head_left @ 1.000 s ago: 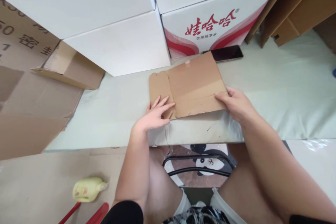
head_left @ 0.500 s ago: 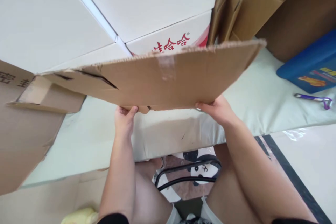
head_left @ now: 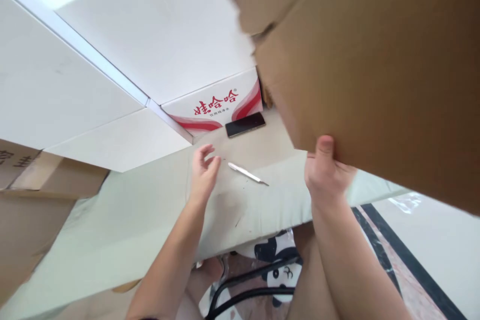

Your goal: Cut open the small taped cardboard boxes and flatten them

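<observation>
My right hand [head_left: 325,172] grips the lower edge of a large brown cardboard sheet [head_left: 375,70], thumb on its near face, and holds it up at the right so that it fills the upper right of the view. My left hand [head_left: 203,173] hovers over the pale green table surface [head_left: 123,215] with its fingers loosely apart and nothing in them. A thin white blade-like tool [head_left: 247,173] lies on the table just right of my left hand. A dark phone [head_left: 245,124] lies flat behind it.
White cartons [head_left: 112,60] are stacked at the back, one with red printed characters [head_left: 215,105]. Brown cardboard boxes [head_left: 33,195] stand at the left. A black-framed stool with a panda cushion [head_left: 270,270] is below, between my legs.
My left hand has let go of the cardboard sheet. My right hand has swung the sheet up and to the right, which uncovers the white tool and the phone. The view has tilted.
</observation>
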Demonstrator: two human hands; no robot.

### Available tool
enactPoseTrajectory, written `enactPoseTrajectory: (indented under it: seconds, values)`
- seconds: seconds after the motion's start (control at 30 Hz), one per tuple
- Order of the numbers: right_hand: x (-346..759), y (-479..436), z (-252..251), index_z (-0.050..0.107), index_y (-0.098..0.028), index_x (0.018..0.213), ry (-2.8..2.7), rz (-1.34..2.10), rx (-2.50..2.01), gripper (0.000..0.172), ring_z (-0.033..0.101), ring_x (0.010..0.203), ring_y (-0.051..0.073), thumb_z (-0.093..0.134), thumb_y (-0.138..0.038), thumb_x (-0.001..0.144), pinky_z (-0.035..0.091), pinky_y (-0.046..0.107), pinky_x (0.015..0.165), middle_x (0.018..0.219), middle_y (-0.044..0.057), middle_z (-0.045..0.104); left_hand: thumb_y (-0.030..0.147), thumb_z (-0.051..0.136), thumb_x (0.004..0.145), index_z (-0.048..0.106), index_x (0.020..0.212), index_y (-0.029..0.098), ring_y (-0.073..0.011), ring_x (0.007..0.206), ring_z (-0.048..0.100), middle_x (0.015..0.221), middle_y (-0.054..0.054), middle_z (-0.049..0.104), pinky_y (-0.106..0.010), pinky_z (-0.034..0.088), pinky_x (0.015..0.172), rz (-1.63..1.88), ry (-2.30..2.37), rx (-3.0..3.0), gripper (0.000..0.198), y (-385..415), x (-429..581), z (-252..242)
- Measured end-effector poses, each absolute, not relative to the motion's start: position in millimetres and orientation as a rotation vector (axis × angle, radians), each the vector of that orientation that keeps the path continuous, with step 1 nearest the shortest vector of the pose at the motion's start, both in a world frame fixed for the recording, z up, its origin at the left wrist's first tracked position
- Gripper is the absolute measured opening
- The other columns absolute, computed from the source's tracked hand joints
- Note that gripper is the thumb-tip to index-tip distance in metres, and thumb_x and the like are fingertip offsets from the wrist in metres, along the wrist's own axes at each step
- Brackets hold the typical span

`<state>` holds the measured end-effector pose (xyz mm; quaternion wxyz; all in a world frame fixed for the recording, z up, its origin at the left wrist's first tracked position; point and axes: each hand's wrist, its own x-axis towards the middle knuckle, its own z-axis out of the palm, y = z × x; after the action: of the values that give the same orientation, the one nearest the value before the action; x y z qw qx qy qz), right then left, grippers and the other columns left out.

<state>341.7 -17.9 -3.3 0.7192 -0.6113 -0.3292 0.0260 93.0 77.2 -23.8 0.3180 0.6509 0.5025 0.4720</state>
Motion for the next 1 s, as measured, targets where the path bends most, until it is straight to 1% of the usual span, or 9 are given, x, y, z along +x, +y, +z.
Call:
enactPoseTrajectory:
  seconds: [0.1, 0.2, 0.3, 0.43, 0.57, 0.67, 0.73, 0.87, 1.0]
  values:
    - [356, -20, 10, 0.062, -0.023, 0.138, -0.533, -0.238, -1.355, 0.063, 0.048, 0.146, 0.037, 0.050, -0.068, 0.095, 0.041, 0.061, 0.121, 0.137, 0.016, 0.064, 0.030, 0.061, 0.085, 0.061, 0.120, 0.024, -0.0230, 0.119, 0.063, 0.127, -0.009, 0.062, -0.039, 0.057, 0.096, 1.059, 1.115, 1.996, 0.035, 89, 158, -13]
    - [366, -22, 13, 0.064, -0.023, 0.137, -0.547, -0.293, -1.408, 0.063, 0.044, 0.150, 0.037, 0.047, -0.068, 0.097, 0.043, 0.060, 0.120, 0.134, 0.016, 0.067, 0.019, 0.058, 0.084, 0.064, 0.121, 0.021, -0.0233, 0.123, 0.061, 0.129, -0.011, 0.061, -0.039, 0.055, 0.102, 0.907, 0.949, 2.240, 0.037, 105, 223, 0]
    - [370, -22, 7, 0.065, -0.020, 0.137, -0.590, -0.289, -1.511, 0.068, 0.042, 0.151, 0.038, 0.039, -0.069, 0.098, 0.037, 0.061, 0.124, 0.132, 0.017, 0.069, 0.011, 0.055, 0.087, 0.063, 0.134, 0.020, -0.0233, 0.125, 0.060, 0.134, -0.013, 0.057, -0.038, 0.049, 0.112, 0.685, 0.890, 2.404, 0.049, 119, 281, 12]
    - [370, -21, 2, 0.066, -0.017, 0.135, -0.661, -0.203, -1.569, 0.074, 0.050, 0.145, 0.040, 0.035, -0.072, 0.098, 0.041, 0.062, 0.121, 0.127, 0.020, 0.071, 0.014, 0.055, 0.092, 0.047, 0.156, 0.032, -0.0327, 0.129, 0.058, 0.143, -0.016, 0.049, -0.045, 0.054, 0.099, 0.278, 0.992, 2.618, 0.067, 130, 343, 22]
    - [370, -20, 0, 0.065, -0.017, 0.136, -0.686, -0.166, -1.600, 0.074, 0.053, 0.142, 0.040, 0.030, -0.070, 0.100, 0.037, 0.063, 0.123, 0.124, 0.021, 0.072, 0.021, 0.062, 0.094, 0.040, 0.158, 0.043, -0.0360, 0.123, 0.062, 0.142, -0.017, 0.051, -0.046, 0.053, 0.094, 0.041, 1.173, 2.782, 0.071, 140, 387, 24]
    - [371, -17, -4, 0.065, -0.017, 0.137, -0.651, -0.173, -1.614, 0.072, 0.051, 0.144, 0.039, 0.034, -0.070, 0.099, 0.032, 0.063, 0.126, 0.125, 0.020, 0.072, 0.016, 0.060, 0.094, 0.050, 0.152, 0.034, -0.0351, 0.116, 0.066, 0.139, -0.019, 0.055, -0.042, 0.053, 0.088, 0.065, 1.313, 2.797, 0.061, 151, 404, 20]
    - [372, -16, -7, 0.066, -0.017, 0.136, -0.655, -0.129, -1.605, 0.072, 0.053, 0.143, 0.039, 0.034, -0.070, 0.099, 0.038, 0.062, 0.123, 0.126, 0.020, 0.071, 0.013, 0.056, 0.095, 0.054, 0.147, 0.023, -0.0339, 0.114, 0.067, 0.137, -0.020, 0.057, -0.041, 0.054, 0.086, 0.116, 1.345, 2.798, 0.053, 158, 406, 17]
    - [371, -14, -11, 0.066, -0.017, 0.136, -0.670, -0.018, -1.551, 0.075, 0.055, 0.140, 0.038, 0.033, -0.072, 0.098, 0.048, 0.057, 0.115, 0.129, 0.020, 0.071, 0.016, 0.056, 0.096, 0.053, 0.144, 0.012, -0.0329, 0.115, 0.067, 0.136, -0.020, 0.060, -0.042, 0.056, 0.089, 0.221, 1.343, 2.781, 0.048, 168, 396, 13]
    - [364, -10, -16, 0.063, -0.013, 0.139, -0.589, -0.083, -1.601, 0.079, 0.050, 0.144, 0.038, 0.040, -0.074, 0.095, 0.043, 0.057, 0.118, 0.133, 0.021, 0.069, 0.020, 0.055, 0.097, 0.049, 0.145, 0.009, -0.0319, 0.118, 0.067, 0.138, -0.020, 0.061, -0.041, 0.057, 0.092, 0.273, 1.371, 2.713, 0.050, 173, 381, 14]
